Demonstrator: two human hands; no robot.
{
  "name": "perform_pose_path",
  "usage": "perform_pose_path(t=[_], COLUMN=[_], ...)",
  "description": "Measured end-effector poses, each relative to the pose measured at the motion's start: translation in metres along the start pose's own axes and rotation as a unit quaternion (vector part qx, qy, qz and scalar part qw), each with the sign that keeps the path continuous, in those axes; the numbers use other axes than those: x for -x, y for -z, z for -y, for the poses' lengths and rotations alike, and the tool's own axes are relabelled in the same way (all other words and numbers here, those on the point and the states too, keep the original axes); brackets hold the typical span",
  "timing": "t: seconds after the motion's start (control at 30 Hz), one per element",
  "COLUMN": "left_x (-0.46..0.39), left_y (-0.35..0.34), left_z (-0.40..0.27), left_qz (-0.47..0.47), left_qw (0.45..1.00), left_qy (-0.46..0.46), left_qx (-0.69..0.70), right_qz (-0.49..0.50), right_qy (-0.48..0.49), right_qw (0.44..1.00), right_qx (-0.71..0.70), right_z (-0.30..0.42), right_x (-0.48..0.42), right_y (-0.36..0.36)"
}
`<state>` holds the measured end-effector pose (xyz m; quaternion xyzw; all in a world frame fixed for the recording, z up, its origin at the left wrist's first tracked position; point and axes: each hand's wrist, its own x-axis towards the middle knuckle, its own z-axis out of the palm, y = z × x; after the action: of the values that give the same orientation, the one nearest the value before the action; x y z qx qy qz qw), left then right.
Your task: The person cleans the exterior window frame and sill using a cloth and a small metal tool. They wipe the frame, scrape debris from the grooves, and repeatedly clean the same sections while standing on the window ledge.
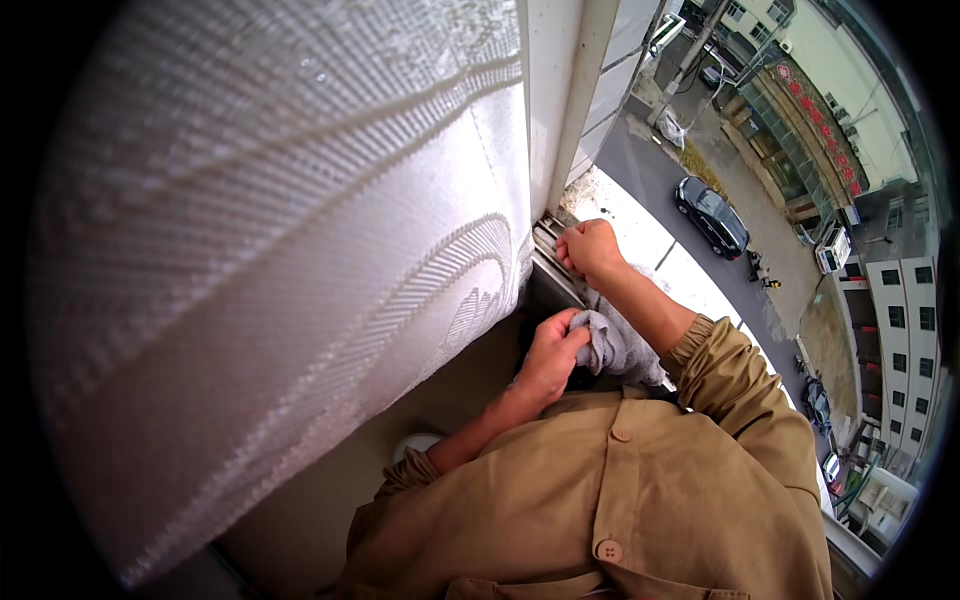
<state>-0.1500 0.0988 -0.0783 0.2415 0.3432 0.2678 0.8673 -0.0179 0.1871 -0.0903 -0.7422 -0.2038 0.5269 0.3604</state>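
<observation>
My left hand point(551, 352) pinches the edge of a grey cloth point(619, 341) between thumb and fingers, close to my body. The cloth lies bunched over the window sill, partly behind my right forearm. My right hand point(592, 251) is curled, its fingers down at the window track point(555, 259) near the corner of the frame. Whether it holds something thin cannot be told, since the fingers hide it. The track has narrow metal rails and looks dirty.
A pale patterned curtain point(337, 247) hangs on the left, right up to the track. The white window frame point(559, 97) rises beyond my right hand. Outside is a pale ledge point(645, 232), with a street and a dark car point(712, 217) far below. Something round and white point(416, 444) stands below the curtain.
</observation>
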Motion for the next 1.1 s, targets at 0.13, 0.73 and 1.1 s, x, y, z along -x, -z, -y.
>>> perform_pose_path(t=[0.13,0.73,1.1], left_x=[-0.001,-0.002,-0.003], left_y=[0.001,-0.006,0.003], left_z=[-0.001,-0.007,-0.008], left_qz=[0.011,0.027,0.045], left_qw=[1.0,0.999,0.999], left_qy=[0.007,0.019,0.02], left_qx=[0.003,0.006,0.01], right_qz=[-0.013,0.05,0.092], right_qy=[-0.027,-0.098,-0.145], right_qw=[1.0,0.993,0.981], right_qx=[0.004,0.045,0.087], right_z=[0.004,0.022,0.032], right_x=[-0.001,-0.001,-0.003], right_y=[-0.004,0.008,0.018])
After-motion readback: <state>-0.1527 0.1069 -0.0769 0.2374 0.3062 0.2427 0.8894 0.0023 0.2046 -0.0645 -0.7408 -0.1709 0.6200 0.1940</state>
